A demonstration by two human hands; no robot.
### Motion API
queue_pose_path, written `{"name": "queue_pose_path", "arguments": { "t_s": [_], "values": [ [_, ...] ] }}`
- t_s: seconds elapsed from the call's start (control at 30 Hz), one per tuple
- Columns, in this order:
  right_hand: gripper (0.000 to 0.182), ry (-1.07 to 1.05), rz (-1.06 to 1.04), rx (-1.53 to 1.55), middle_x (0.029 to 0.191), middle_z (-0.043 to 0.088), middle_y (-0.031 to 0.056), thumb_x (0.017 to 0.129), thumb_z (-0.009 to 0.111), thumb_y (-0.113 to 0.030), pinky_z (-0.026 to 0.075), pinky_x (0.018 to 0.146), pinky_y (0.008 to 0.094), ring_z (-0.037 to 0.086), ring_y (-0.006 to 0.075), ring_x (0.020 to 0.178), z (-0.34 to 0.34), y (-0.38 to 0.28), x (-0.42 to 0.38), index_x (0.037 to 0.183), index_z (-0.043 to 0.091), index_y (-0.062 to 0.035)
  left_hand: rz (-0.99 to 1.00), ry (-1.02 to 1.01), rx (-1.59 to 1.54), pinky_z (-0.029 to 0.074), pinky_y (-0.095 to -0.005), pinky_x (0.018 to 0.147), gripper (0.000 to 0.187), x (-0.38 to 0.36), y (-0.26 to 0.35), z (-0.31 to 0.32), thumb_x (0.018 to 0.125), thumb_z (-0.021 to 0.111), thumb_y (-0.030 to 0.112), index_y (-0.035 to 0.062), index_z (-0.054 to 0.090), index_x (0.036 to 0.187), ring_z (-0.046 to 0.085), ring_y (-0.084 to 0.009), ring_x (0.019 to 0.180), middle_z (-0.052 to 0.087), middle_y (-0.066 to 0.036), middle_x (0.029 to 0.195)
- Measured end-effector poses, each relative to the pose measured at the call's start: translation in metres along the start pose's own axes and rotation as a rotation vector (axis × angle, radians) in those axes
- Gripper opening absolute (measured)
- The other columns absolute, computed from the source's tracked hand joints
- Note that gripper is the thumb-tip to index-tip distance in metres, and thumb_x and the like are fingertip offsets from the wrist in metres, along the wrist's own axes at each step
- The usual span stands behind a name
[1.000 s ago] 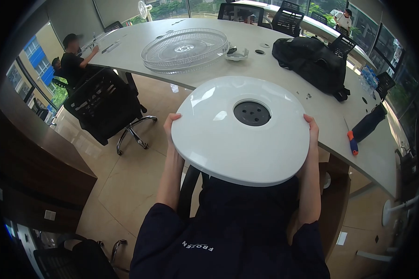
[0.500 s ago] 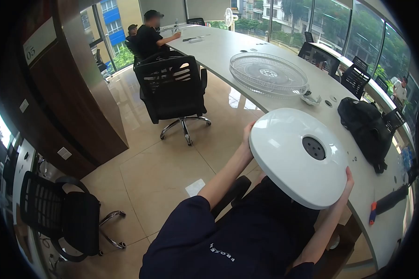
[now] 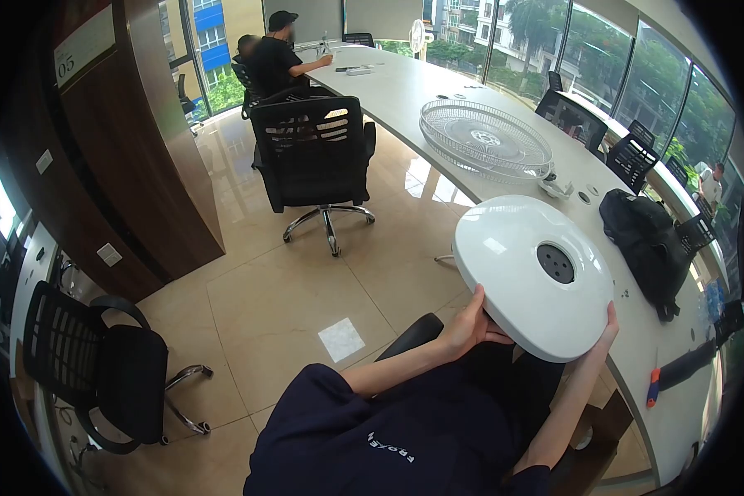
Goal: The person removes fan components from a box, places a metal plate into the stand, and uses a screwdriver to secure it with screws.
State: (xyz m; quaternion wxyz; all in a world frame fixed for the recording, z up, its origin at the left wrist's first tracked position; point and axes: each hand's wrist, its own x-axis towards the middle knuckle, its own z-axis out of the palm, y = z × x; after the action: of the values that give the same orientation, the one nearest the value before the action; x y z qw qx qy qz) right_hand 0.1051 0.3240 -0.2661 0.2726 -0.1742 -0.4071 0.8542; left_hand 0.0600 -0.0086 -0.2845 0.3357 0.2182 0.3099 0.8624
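Observation:
A glossy white round fan base (image 3: pixel 517 277) with a dark recessed centre is tilted above my lap, near the table edge. My left hand (image 3: pixel 469 326) grips its near left rim, thumb on the edge and fingers partly beneath it. On the opposite side, my right hand (image 3: pixel 609 328) holds the right rim, most of its fingers hidden behind the base. Beyond it on the table lie clear fan grilles (image 3: pixel 488 140), one in the other, with a small crumpled plastic bag (image 3: pixel 556 190) beside them.
The long white table (image 3: pixel 405 91) runs away from me. On its right side sit a black backpack (image 3: pixel 643 248) and a screwdriver with a red-blue handle (image 3: pixel 654 387). Black office chairs (image 3: pixel 312 157) stand left, and a person in black (image 3: pixel 273 66) sits at the far end.
My left hand has slid from the far left rim of the fan base down to its near edge. The right hand keeps its hold, and the view has shifted slightly.

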Motion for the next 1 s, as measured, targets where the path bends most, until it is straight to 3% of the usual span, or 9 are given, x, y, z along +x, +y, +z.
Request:
{"name": "queue_pose_path", "arguments": {
  "t_s": [0.03,0.23,0.5,0.63,0.8,0.9,0.97,1.0],
  "values": [
    [0.057,-0.026,0.015,0.01,0.132,0.059,0.0234,0.102,0.041,-0.037,0.05,0.102,0.044,0.061,0.0358,0.118,0.001,-0.001,0.001,0.138,0.048,0.0067,-0.047,-0.109,0.054,0.054,-0.0489,0.097,0.077,0.002,0.003,-0.005,0.102,0.011,0.064,0.008,0.014,0.155,0.056,-0.032,0.126,0.04,-0.02,0.148],
    [0.059,-0.052,0.033,0.012,0.134,0.058,0.0233,0.102,0.04,-0.039,0.049,0.103,0.0448,0.06,0.0362,0.119,-0.001,-0.001,0.002,0.14,0.046,0.0057,-0.022,-0.05,0.063,0.06,-0.0416,0.088,0.079,0.004,0.001,-0.003,0.102,0.013,0.065,0.0062,0.015,0.154,0.063,-0.0313,0.118,0.043,-0.021,0.145],
    [0.06,-0.092,0.079,0.021,0.138,0.055,0.0234,0.103,0.038,-0.04,0.047,0.105,0.045,0.058,0.036,0.123,-0.004,0.005,0.002,0.142,0.044,0.0059,-0.06,0.029,0.031,0.058,-0.0459,0.093,0.082,0.003,0.013,0.008,0.101,0.016,0.066,0.0056,0.013,0.155,0.061,-0.0378,0.121,0.033,-0.022,0.153],
    [0.057,-0.06,0.079,0.02,0.139,0.054,0.022,0.103,0.043,-0.035,0.045,0.108,0.0441,0.055,0.0343,0.126,-0.013,0.005,0.0,0.143,0.043,0.0049,-0.079,0.025,0.032,0.058,-0.0482,0.093,0.081,0.004,0.013,0.002,0.102,0.016,0.065,0.0064,0.009,0.156,0.06,-0.0396,0.121,0.027,-0.021,0.156],
    [0.058,-0.077,-0.007,-0.041,0.143,0.05,0.0191,0.101,0.05,-0.031,0.044,0.109,0.0427,0.05,0.0306,0.133,-0.017,0.014,-0.024,0.147,0.037,0.0016,-0.081,0.062,0.03,0.058,-0.0478,0.093,0.079,0.011,0.018,0.001,0.102,0.017,0.064,0.0065,0.011,0.156,0.059,-0.0387,0.123,0.03,-0.021,0.154],
    [0.06,-0.118,-0.123,-0.188,0.146,0.047,0.0178,0.101,0.051,-0.033,0.045,0.108,0.0467,0.043,0.0286,0.138,0.0,0.014,-0.062,0.15,0.034,-0.0022,-0.083,0.087,0.022,0.059,-0.047,0.092,0.077,0.019,0.023,0.001,0.103,0.017,0.063,0.0072,0.013,0.156,0.058,-0.0373,0.125,0.034,-0.02,0.153],
    [0.063,0.001,-0.105,-0.328,0.136,0.054,0.0182,0.101,0.052,-0.033,0.059,0.086,0.0429,0.059,0.026,0.122,0.033,0.007,-0.101,0.152,0.03,-0.0039,-0.069,0.096,0.023,0.059,-0.0476,0.092,0.077,0.028,0.025,0.001,0.103,0.017,0.063,0.0073,0.013,0.156,0.057,-0.0376,0.125,0.034,-0.019,0.153],
    [0.063,-0.003,-0.104,-0.329,0.136,0.054,0.0182,0.101,0.052,-0.033,0.059,0.086,0.0429,0.059,0.026,0.122,0.034,0.006,-0.104,0.152,0.03,-0.0039,-0.067,0.093,0.024,0.058,-0.0482,0.093,0.078,0.031,0.024,-0.001,0.102,0.017,0.064,0.0077,0.013,0.156,0.057,-0.0378,0.126,0.034,-0.019,0.153]
  ]
}}
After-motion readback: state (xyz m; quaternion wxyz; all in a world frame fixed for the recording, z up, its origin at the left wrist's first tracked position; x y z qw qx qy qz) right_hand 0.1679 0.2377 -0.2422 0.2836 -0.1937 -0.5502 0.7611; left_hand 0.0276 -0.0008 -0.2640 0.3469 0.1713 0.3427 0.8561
